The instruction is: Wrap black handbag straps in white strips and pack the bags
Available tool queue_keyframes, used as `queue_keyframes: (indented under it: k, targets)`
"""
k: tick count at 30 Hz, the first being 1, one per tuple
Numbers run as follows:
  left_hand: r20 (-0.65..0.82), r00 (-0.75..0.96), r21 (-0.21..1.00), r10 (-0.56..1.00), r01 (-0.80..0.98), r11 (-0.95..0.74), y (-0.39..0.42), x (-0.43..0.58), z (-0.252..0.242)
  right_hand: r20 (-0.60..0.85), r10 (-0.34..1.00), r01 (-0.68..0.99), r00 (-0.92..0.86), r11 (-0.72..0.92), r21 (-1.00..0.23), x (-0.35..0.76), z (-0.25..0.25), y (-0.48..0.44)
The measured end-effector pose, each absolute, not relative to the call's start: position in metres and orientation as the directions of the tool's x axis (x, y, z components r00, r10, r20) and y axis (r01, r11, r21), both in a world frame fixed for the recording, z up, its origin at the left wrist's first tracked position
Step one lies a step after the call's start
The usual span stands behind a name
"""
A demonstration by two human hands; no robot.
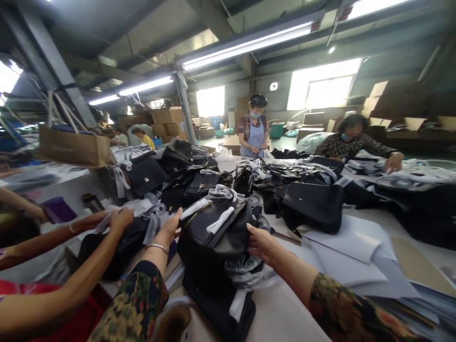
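A black leather handbag (217, 237) with white paper wrapped round its handle stands in front of me on the table. My left hand (170, 227), with a thin bracelet at the wrist, rests flat against the bag's left side, fingers stretched out. My right hand (260, 242) presses on the bag's right side, its fingers curled onto the flap. Both forearms wear floral sleeves. Under the bag lie more black bags (221, 304) and crumpled plastic wrap.
Several black handbags (309, 204) crowd the long table, with white paper sheets (352, 256) at right. A co-worker's arms (89, 247) reach in from the left. Two people work at the far end. A brown paper bag (74, 147) and cardboard boxes (167, 121) stand at the back left.
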State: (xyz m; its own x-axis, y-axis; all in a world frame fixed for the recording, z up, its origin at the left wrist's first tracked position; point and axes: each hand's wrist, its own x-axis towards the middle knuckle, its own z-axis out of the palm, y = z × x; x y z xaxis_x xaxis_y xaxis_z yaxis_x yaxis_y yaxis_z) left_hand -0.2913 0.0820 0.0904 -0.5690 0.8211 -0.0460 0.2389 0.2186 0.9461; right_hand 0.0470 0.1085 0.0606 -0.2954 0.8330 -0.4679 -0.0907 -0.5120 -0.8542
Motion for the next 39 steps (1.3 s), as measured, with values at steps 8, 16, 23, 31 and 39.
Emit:
queue_keyframes:
  k: [8,16,23,31,39]
  targets:
    - [0.038,-0.526,0.928,0.85,0.334,0.166,0.089,-0.28,0.082,-0.274,0.955,-0.242,-0.115,-0.295,-0.924,0.023,0.03,0.121]
    - [0.435,-0.505,0.8,0.745,0.597,-0.062,0.035,-0.205,0.104,0.012,0.998,-0.337,-0.061,-0.009,-0.942,0.078,0.044,0.096]
    - [0.56,-0.459,0.804,0.69,0.501,-0.319,-0.03,-0.11,0.092,0.198,0.98,-0.256,0.004,0.192,-0.947,0.183,0.052,0.025]
    - [0.56,-0.284,0.815,0.778,0.358,-0.456,-0.131,0.007,0.028,0.128,0.972,-0.123,0.197,0.154,-0.98,0.311,0.015,-0.117]
    - [-0.033,-0.204,0.923,0.978,0.369,0.108,-0.222,0.041,-0.078,-0.345,0.921,0.081,0.179,-0.363,-0.928,0.375,-0.101,-0.225]
